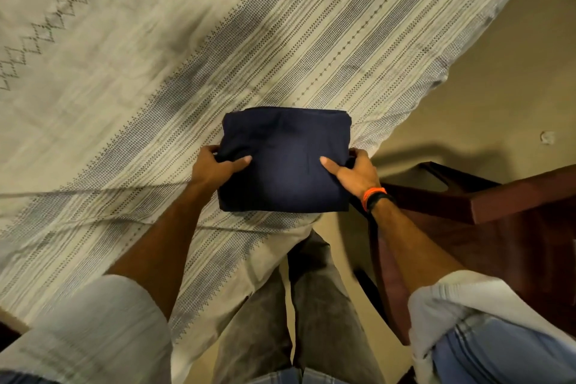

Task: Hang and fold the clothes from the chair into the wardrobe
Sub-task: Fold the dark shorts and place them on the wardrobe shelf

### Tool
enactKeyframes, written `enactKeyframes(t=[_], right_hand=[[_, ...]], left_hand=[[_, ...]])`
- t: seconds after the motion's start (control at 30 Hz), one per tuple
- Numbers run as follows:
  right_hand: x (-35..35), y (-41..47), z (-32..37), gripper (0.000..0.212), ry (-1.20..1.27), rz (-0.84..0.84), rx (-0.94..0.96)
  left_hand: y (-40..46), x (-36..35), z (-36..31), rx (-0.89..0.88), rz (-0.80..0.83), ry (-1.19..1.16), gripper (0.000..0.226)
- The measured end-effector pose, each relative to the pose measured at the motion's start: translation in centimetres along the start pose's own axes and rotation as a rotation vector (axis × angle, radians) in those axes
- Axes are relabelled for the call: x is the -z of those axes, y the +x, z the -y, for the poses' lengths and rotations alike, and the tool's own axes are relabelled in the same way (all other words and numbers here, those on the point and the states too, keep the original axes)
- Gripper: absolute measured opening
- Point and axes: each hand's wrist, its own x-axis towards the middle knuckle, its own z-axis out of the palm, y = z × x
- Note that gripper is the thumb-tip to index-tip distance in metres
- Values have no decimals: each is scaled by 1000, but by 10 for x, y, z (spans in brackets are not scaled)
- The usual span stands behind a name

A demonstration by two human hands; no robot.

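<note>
Both hands are gripping the folded navy garment [285,159] over the bed's corner, left hand [215,167] and right hand [355,171] pinching opposite side edges, which probably is keeping this soft, light bundle from unfolding.

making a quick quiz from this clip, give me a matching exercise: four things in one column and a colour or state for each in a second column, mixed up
Things:
1. folded garment
2. wristband
3. chair
4. bedspread

Colour or state:
A. dark reddish-brown wood
B. orange, on the right wrist
C. pale with grey woven stripes
D. navy blue, held at both sides by the left hand and right hand

Pairs: 1-D, 2-B, 3-A, 4-C
</note>
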Motion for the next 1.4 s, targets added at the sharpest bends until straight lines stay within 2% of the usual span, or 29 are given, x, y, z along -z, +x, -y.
enactKeyframes(t=[0.07, 0.1, 0.17, 0.23, 0.3, 0.43, 0.63, 0.9, 1.13, 1.4], right_hand=[[-3, 2, 0, 83, 97, 35, -40], [-6, 5, -1, 81, 142, 46, -50], [-14, 8, -2, 64, 228, 85, -50], [-19, 9, -2, 46, 270, 117, -35], [-23, 10, -4, 43, 265, 102, -29], [-23, 9, -9, 37, 300, 101, -11], [-15, -17, -1, 27, 434, 114, 26], [8, -83, 24, 32, 446, 170, 129], [20, -137, 82, 31, 258, 375, 356], [-26, -200, 134, 24, -69, 709, 584]], left_hand=[[0, 0, 3, 39, 71, -93, 115], [0, -1, 4, 33, 99, -98, 108], [0, -3, 5, 36, 138, -97, 89], [1, -5, 6, 62, 159, -100, 86], [0, -9, 5, 70, 156, -85, 78], [-8, -19, 0, 31, 115, -120, 49], [-39, -16, 1, -20, 172, -262, 27], [-105, 12, 3, -79, 126, -465, 37], [-180, 54, 19, -148, -48, -675, 55], [-276, 63, 84, -144, -464, -1016, 55]])
